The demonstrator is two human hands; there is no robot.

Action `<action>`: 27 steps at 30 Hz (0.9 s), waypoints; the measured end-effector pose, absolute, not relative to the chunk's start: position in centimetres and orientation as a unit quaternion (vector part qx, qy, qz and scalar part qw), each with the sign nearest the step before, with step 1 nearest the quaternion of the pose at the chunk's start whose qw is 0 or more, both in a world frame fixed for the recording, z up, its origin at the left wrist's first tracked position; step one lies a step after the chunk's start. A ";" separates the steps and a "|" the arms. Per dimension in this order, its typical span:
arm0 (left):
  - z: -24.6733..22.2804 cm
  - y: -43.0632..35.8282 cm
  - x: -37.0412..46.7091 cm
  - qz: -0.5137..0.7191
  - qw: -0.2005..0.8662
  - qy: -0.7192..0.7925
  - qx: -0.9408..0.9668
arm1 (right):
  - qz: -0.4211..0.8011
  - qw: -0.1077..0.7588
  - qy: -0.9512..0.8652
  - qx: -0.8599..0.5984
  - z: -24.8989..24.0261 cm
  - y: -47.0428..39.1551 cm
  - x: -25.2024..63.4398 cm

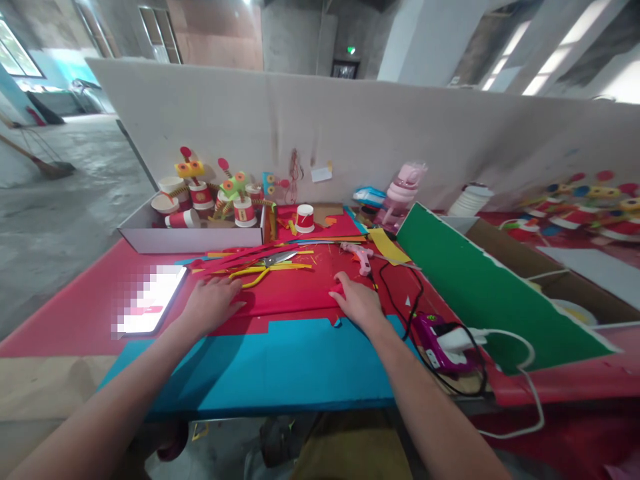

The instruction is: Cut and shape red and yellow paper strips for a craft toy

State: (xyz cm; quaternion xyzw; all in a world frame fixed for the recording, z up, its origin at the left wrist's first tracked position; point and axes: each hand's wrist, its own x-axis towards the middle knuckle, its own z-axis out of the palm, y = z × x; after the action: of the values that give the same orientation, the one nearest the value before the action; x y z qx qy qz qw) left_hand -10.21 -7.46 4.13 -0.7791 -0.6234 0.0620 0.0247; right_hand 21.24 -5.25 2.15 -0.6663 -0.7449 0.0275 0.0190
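My left hand (214, 305) lies with its fingers apart on the left part of a red sheet (290, 299), just below the yellow-handled scissors (267, 265). At the sheet's right end is my right hand (356, 300), its thumb and fingers around the red edge. Blue sheets (300, 367) cover the table's front. Thin red, yellow and orange paper strips (240, 257) lie beyond my left hand. A pink glue gun (359, 257) rests behind my right hand, near a yellow paper piece (389, 245).
A lit tablet (153, 300) lies at the left. Behind it, a white box (195, 240) holds paper-cup figures. A white-red cup (305, 219) stands at the back. On the right are a purple power strip (445, 347), cables, a green board (495, 293) and a pink bottle (403, 190).
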 end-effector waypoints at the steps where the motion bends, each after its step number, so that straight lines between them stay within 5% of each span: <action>1: 4.3 -7.6 -10.1 0.049 0.050 -0.618 -0.783 | 0.024 0.017 -0.747 -0.664 2.2 -5.3 21.2; 9: 4.7 -8.6 -8.4 0.034 0.117 -0.378 -0.918 | 0.023 0.015 -0.754 -0.657 2.1 -5.3 21.3; 22: 3.4 -8.0 -8.8 0.045 0.109 -0.345 -0.931 | 0.050 0.012 -0.743 -0.667 2.9 -5.2 21.6; 27: 3.2 -7.9 -8.7 0.045 0.108 -0.347 -0.930 | -0.035 0.124 -0.763 -0.634 3.8 -7.1 19.4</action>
State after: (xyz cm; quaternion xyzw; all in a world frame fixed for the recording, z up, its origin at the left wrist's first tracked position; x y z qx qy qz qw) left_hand -8.72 -7.85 3.22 -0.9304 -0.3473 0.0446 0.1082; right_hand 19.44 -7.08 3.79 -0.6339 -0.7627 -0.0348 0.1235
